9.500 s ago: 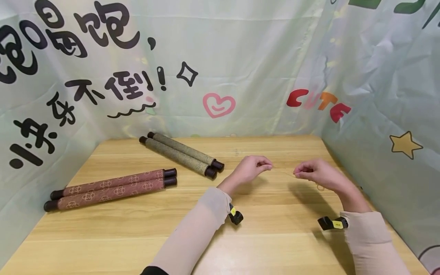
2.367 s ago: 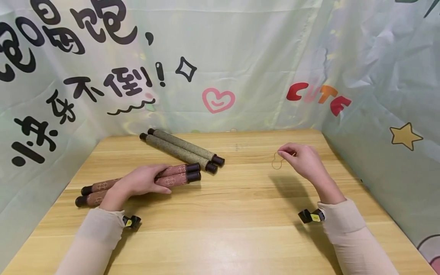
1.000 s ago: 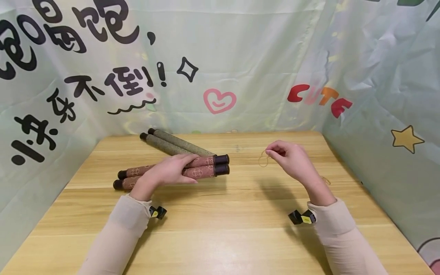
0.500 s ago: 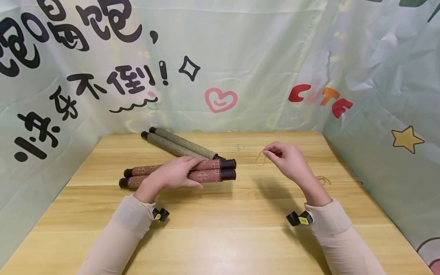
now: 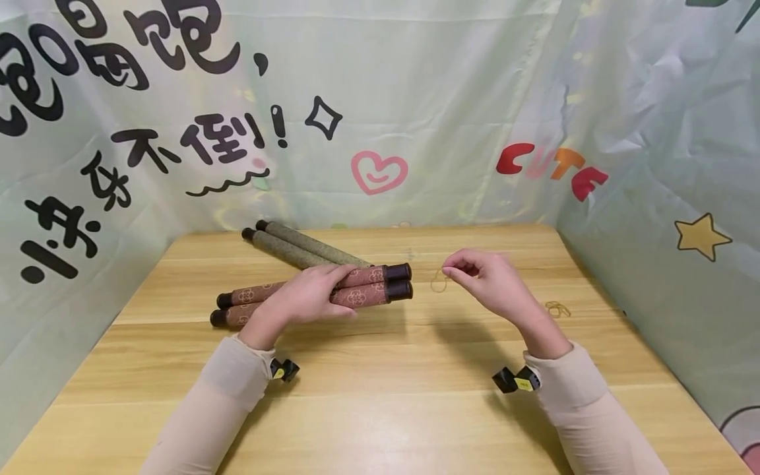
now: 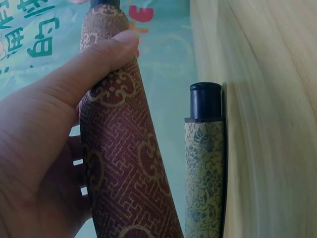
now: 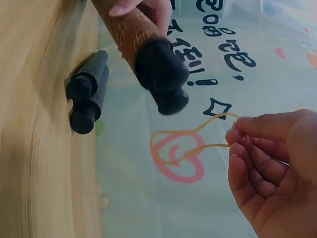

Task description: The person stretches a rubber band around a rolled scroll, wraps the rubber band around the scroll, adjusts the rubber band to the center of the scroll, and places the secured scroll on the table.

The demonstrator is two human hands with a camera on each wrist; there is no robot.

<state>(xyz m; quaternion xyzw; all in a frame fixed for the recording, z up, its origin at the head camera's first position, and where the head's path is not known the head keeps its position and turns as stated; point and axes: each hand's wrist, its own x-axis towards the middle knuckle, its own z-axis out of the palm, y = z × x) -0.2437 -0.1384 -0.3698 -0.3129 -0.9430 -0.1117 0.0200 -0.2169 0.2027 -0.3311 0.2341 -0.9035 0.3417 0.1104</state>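
Observation:
My left hand [image 5: 301,295] grips a red-brown patterned scroll [image 5: 363,296], rolled from both ends into two rods with dark end knobs. In the left wrist view the thumb lies across the scroll [image 6: 121,124] and the other fingers go behind it. It is held above the table, its right end pointing toward my right hand [image 5: 491,282]. Between thumb and fingertips the right hand pinches a thin yellow rubber band [image 7: 198,149], which hangs as an open loop in the right wrist view. A small gap separates the band from the scroll's end knobs.
A grey-green patterned scroll [image 5: 291,249] lies on the wooden table [image 5: 380,409] behind the red-brown one, which partly covers it. Several loose yellow rubber bands [image 5: 558,309] lie to the right. Printed cloth [image 5: 451,119] walls the back and sides.
Earlier both hands held the rubber band between them. The left hand then took up the red-brown scroll from the left and carried it right; lately the right hand has shifted slightly left, nearer its end.

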